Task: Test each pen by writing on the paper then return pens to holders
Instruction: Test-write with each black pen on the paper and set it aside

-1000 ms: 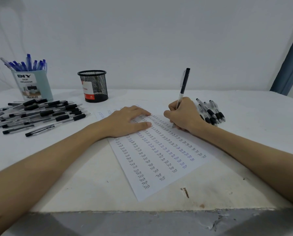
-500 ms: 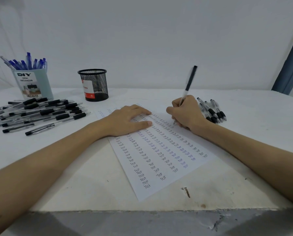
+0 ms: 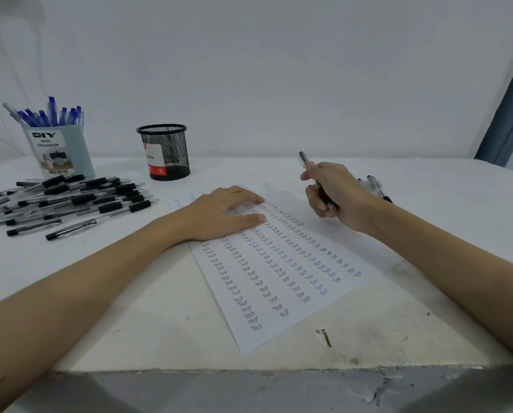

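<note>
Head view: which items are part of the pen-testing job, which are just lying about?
In the job:
- pen in right hand
- paper under left hand
- black pens piled at left
- small pen pile behind right hand
- mesh holder
- blue organizer with blue pens

Lying about:
- blue curtain
- chipped table edge

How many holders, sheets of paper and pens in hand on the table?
Holders: 2 (blue desk organizer, black mesh cup)
Paper sheets: 1 (paper)
Pens in hand: 1 (black pen in the right hand)
Total: 4
</note>
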`<state>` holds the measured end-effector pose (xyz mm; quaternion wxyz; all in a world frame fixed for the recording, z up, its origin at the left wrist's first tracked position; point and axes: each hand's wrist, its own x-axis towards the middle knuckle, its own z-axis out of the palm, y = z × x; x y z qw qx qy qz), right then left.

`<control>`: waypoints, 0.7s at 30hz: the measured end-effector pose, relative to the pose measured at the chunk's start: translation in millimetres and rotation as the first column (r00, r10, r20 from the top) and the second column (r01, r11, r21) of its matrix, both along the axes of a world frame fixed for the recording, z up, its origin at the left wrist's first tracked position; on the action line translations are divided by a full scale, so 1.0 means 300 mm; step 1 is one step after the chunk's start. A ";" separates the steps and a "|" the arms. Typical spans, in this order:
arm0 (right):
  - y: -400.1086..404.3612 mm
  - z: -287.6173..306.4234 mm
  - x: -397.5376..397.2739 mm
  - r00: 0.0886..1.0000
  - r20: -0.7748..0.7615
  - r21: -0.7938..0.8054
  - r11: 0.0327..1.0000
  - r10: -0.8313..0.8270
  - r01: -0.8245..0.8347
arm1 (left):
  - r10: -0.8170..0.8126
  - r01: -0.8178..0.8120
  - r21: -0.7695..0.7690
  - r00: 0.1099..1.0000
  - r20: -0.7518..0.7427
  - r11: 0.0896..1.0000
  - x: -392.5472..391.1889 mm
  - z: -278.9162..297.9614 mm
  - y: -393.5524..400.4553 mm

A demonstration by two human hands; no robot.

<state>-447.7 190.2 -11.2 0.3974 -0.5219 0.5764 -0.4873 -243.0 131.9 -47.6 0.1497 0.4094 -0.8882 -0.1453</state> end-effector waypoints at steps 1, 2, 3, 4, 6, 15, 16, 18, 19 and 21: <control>0.007 0.010 -0.002 0.999 0.039 0.010 1.000 0.010 -0.010 | 0.001 -0.001 0.000 1.000 -0.006 1.000 0.001 -0.002 -0.002; 0.011 0.021 -0.005 0.995 0.094 0.020 1.000 0.017 -0.019 | 0.003 -0.003 0.002 1.000 -0.011 1.000 0.002 -0.003 -0.003; 0.016 0.033 -0.008 0.988 0.153 0.027 0.999 0.022 -0.027 | 0.005 -0.005 0.007 1.000 -0.013 1.000 0.003 -0.004 -0.005; 0.018 0.044 -0.015 0.980 0.196 0.028 0.999 0.030 -0.036 | 0.006 -0.006 0.010 1.000 -0.013 1.000 0.004 -0.006 -0.006; 0.018 0.060 -0.031 0.979 0.195 0.004 0.999 0.051 -0.053 | 0.006 -0.006 0.011 1.000 -0.008 1.000 0.004 -0.006 -0.007; 0.002 0.058 -0.068 0.959 0.258 0.032 0.991 0.120 -0.133 | 0.004 -0.003 0.011 1.000 -0.012 1.000 0.002 -0.006 -0.008; 0.004 0.059 -0.067 0.961 0.248 0.038 0.990 0.121 -0.135 | 0.007 -0.007 0.011 1.000 -0.009 1.000 0.002 -0.005 -0.007; 0.006 0.059 -0.065 0.967 0.229 0.051 0.990 0.115 -0.129 | 0.010 -0.010 0.014 1.000 -0.012 1.000 0.002 -0.005 -0.007; 0.006 0.058 -0.066 0.968 0.223 0.055 0.990 0.112 -0.127 | 0.010 -0.010 0.014 1.000 -0.012 1.000 0.002 -0.005 -0.007; 0.005 0.056 -0.069 0.970 0.216 0.064 0.990 0.108 -0.125 | 0.013 -0.013 0.011 1.000 -0.005 1.000 0.003 -0.006 -0.008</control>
